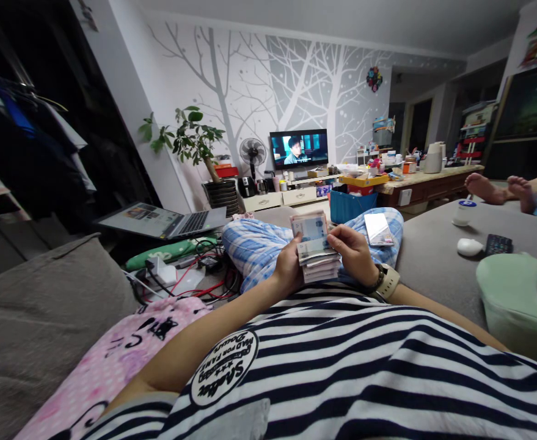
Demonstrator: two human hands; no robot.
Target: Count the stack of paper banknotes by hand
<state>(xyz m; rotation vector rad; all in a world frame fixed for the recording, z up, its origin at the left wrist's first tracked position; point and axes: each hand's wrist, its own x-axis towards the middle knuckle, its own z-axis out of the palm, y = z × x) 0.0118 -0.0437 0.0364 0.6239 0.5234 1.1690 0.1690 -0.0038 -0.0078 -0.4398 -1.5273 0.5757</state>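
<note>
Fingers of left hand [289, 264] & right hand [351, 252] curled tight round banknote stack [314, 249], top notes fanned.

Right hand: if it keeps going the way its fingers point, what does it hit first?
The right hand points left across the stack of banknotes it grips, so probably the left hand on the far side.

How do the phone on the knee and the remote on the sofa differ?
The phone is pale with a glossy, reflective face; the remote is dark with buttons. The phone lies on the person's plaid-trousered knee, close to the right hand; the remote lies on the grey sofa, beside a white mouse. Both lie flat, untouched.
</note>
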